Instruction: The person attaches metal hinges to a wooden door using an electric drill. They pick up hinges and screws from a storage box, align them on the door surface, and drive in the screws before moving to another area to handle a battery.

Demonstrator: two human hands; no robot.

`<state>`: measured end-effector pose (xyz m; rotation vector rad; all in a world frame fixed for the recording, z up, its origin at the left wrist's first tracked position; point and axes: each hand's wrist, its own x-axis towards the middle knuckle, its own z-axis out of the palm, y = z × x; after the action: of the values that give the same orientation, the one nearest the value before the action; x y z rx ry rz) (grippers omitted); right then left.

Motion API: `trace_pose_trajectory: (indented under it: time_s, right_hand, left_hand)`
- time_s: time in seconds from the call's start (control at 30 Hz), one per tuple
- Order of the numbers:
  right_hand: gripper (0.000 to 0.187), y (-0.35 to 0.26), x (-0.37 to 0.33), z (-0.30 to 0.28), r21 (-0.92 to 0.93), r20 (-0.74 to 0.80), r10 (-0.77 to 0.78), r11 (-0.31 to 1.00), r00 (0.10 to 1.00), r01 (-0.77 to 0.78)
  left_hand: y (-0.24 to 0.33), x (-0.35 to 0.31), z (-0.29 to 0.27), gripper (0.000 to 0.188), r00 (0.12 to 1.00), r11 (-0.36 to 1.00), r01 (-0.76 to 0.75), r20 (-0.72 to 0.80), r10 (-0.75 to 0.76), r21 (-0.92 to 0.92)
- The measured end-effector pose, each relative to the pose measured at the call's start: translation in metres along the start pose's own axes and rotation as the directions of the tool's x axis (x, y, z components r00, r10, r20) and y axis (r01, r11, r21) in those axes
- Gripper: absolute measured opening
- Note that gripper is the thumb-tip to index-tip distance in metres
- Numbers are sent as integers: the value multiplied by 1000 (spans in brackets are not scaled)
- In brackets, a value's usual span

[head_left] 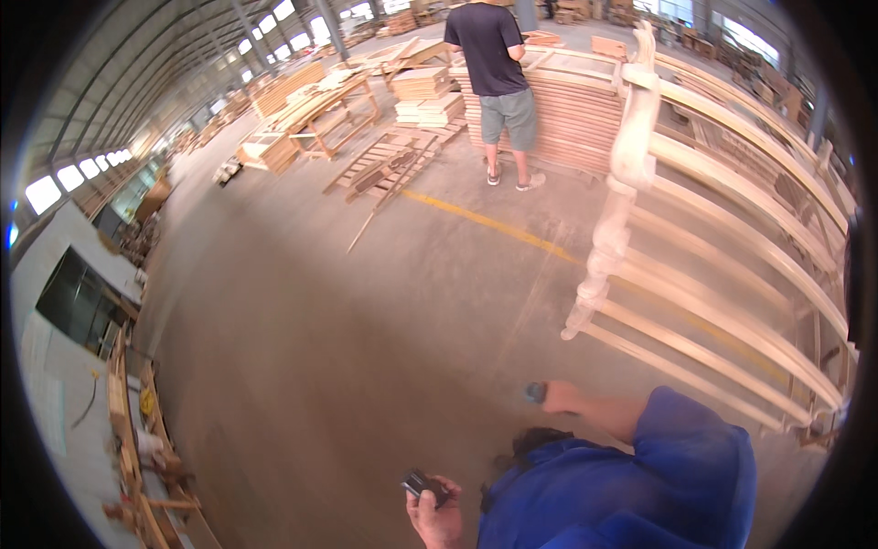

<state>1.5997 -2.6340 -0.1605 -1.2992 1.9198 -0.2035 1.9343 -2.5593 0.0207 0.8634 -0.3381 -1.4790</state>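
Note:
Near the lower edge, my left hand (434,517) is closed round a small black box-shaped device (422,485), with the fingers wrapped along its side. My right hand (562,399) reaches out from a blue short sleeve at the end of a bare forearm. It is closed on a small blue-grey object (536,392), too blurred to name. Both hands are over the concrete floor, apart from each other. The thing nearest my right hand is a pale carved wooden post (631,156), which stands beyond it and is not touched.
Long wooden rails (732,265) run off to the right from the post. A person in a dark shirt (489,55) stands by stacked timber (567,123). A slatted wooden pallet (389,169) lies on the floor, with a workbench (334,110) behind. Boards (123,403) line the left wall.

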Motion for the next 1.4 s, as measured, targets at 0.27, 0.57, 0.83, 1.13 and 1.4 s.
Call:
trace_pose_trajectory:
  time_s: [0.27,0.57,0.83,1.13,1.4]
  right_hand:
    - [27,58,142,41,-505,243,489,801,838,-321]
    - [36,-306,406,22,-423,252,382,870,889,-253]
    - [30,-623,677,36,-246,145,-86,962,986,120]
    - [24,-855,822,86,-613,391,116,773,913,165]
    - [14,-1095,1060,149,-651,515,159,712,843,263]
  left_hand:
    - [117,302,-66,26,988,956,77,-149,-36,282]
    - [202,518,-145,23,797,914,185,-489,-354,-360]
    - [310,765,-160,15,748,912,176,-552,-368,-370]
    - [521,1035,-167,26,847,917,81,-459,-270,-390]
    - [688,1286,-210,30,780,848,-82,-563,-273,-524]
